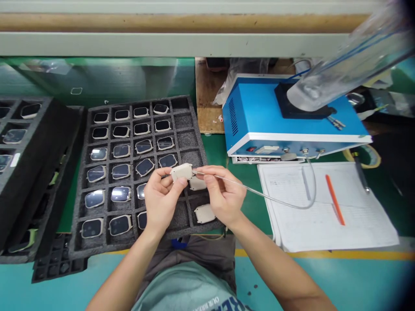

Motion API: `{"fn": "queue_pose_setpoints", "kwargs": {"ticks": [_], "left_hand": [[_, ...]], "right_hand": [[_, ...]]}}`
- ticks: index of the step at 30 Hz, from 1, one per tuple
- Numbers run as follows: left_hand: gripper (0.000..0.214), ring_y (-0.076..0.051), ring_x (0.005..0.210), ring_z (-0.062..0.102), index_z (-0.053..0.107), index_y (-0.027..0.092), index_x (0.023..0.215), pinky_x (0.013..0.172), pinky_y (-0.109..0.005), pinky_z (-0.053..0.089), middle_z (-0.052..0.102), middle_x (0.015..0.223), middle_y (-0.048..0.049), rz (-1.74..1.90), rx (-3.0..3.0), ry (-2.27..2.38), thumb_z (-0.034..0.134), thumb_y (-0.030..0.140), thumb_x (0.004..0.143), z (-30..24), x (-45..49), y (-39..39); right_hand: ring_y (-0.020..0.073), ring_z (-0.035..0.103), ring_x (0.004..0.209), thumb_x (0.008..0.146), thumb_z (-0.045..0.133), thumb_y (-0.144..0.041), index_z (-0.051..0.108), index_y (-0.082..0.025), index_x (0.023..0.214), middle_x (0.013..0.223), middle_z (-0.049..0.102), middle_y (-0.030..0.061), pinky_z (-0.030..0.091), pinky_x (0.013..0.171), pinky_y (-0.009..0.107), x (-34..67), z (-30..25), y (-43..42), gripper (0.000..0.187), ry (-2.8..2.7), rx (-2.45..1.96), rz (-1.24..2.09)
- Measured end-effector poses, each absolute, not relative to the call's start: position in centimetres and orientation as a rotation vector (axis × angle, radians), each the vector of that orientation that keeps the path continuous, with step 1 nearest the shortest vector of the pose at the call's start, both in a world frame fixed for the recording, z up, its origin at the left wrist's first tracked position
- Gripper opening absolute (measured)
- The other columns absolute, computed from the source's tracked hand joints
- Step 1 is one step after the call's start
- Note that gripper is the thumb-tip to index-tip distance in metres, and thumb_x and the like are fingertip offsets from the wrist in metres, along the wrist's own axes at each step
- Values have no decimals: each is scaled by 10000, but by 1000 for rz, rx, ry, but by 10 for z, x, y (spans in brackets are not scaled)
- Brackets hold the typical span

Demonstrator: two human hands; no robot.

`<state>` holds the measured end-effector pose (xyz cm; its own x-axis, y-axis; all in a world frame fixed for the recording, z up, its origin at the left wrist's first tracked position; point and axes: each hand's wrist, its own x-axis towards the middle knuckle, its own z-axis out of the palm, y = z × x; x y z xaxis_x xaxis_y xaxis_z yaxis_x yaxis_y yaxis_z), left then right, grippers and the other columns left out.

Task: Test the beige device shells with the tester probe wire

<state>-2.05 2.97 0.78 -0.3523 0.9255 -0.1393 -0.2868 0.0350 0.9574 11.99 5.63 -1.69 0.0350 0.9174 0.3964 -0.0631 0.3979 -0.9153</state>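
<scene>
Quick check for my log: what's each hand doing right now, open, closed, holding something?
Left hand: closed, holding a pale watch case.
Right hand: closed, pinching a thin grey cord near the case's edge.

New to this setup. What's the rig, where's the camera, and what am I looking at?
No robot here: the hands are a person's own, and the single picture comes from a camera worn on their head, looking forward and down.

The left hand holds a pale watch-like case. The right hand pinches a thin cable close to the case's edge; whether its tip touches is too small to tell. The cable's other end runs to the front of a blue box.

On the green bench, a grey foam tray beneath the hands holds rows of watch-like devices, many screen up. To the right lie papers with an orange pen on them.
</scene>
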Motion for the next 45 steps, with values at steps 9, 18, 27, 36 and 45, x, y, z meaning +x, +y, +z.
{"fn": "queue_pose_setpoints", "kwargs": {"ticks": [9,18,27,36,45], "left_hand": [[440,-197,839,782,594,187,990,775,-307,644,810,940,-68,1519,731,1317,911,340,726,8,-21,29],[404,-192,863,785,605,184,990,782,-287,639,814,957,-73,1526,731,1308,900,305,741,7,-20,30],[406,-203,871,789,609,185,987,782,-291,640,815,966,-81,1528,740,1317,902,319,740,7,-20,29],[375,-167,832,793,619,174,978,758,-236,636,824,934,-67,1565,747,1265,903,243,743,7,-19,29],[355,-172,838,797,628,174,966,778,-237,629,827,936,-70,1564,784,1292,897,219,739,9,-19,29]], "right_hand": [[216,772,947,996,622,-252,745,-256,1037,1006,783,65,690,810,384,120,-18,56,130,-1325,-881,913],[216,770,947,993,625,-229,753,-262,1047,1012,788,60,684,817,392,121,-18,56,143,-1333,-870,920],[220,772,956,994,625,-248,745,-259,1041,1014,787,65,683,812,390,121,-18,56,129,-1333,-878,916],[215,768,940,984,630,-213,756,-249,1030,1011,784,63,681,800,382,120,-16,56,139,-1336,-870,916],[221,762,962,981,630,-195,757,-253,1026,1030,773,70,677,803,391,121,-15,57,147,-1336,-853,931]]}}
